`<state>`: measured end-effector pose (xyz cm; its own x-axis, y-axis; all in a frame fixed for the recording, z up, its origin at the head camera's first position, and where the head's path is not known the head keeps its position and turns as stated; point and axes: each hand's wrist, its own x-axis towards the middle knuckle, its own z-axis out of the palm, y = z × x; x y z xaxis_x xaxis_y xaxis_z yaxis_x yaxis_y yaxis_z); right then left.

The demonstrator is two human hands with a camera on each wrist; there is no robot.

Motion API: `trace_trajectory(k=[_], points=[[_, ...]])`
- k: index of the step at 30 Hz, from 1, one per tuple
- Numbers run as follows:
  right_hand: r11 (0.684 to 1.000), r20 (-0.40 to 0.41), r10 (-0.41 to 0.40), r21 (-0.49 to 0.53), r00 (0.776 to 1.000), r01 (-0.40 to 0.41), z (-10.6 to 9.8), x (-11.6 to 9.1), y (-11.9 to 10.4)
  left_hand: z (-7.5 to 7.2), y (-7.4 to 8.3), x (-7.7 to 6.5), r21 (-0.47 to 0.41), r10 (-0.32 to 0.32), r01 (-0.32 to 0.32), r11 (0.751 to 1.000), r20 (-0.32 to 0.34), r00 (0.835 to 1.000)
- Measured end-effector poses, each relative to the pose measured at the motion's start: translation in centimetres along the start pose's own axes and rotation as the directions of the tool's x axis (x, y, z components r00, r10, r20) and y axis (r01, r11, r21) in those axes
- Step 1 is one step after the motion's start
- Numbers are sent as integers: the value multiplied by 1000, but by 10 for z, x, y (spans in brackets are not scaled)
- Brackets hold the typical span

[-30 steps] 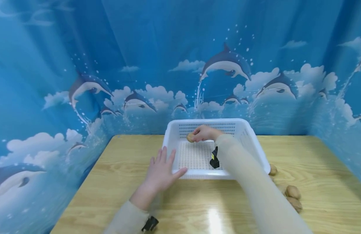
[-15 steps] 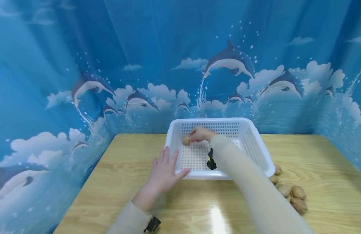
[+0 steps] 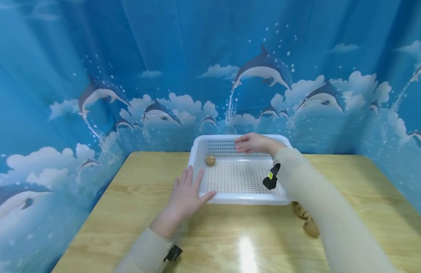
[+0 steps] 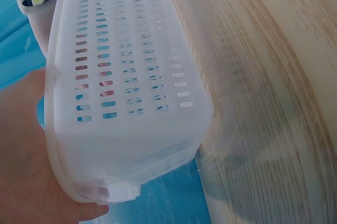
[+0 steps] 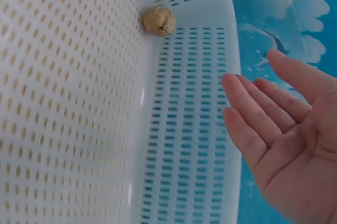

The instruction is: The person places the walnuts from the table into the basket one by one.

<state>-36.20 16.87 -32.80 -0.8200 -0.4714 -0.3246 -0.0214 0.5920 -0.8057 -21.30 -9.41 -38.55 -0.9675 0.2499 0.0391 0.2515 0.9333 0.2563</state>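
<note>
A single walnut (image 3: 210,160) (image 5: 159,21) lies in the far left corner of the white plastic basket (image 3: 244,198) (image 4: 126,145). My right hand (image 3: 254,144) (image 5: 295,134) is over the far side of the basket, fingers loosely extended and holding nothing. At the basket's near left corner, my left hand (image 3: 185,197) (image 4: 21,150) touches the rim with its fingers spread. Part of that hand is hidden behind the basket wall in the left wrist view.
Loose walnuts (image 3: 311,228) lie on the wooden table (image 3: 155,170) right of the basket, partly covered by my right sleeve (image 3: 326,204). A blue dolphin-print curtain (image 3: 162,76) stands behind the table.
My right hand has let go of the walnut in the far left corner, then moved right and up. The left hand has stayed at the basket's near left corner.
</note>
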Motion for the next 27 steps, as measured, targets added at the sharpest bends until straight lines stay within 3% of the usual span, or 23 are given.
trace_trajectory(k=[9,16,27], points=[[997,0,-61,47,998,61,-17,-47,17,-3,-2,-1,-19,-1,1,1000,10,1000],[994,-52,-94,45,994,97,-27,-81,30,-4,0,-1,-12,9,-9,1000,3,1000],[997,-166,-80,-3,983,80,-25,-122,41,-6,1,-2,-21,7,-7,1000,9,1000]])
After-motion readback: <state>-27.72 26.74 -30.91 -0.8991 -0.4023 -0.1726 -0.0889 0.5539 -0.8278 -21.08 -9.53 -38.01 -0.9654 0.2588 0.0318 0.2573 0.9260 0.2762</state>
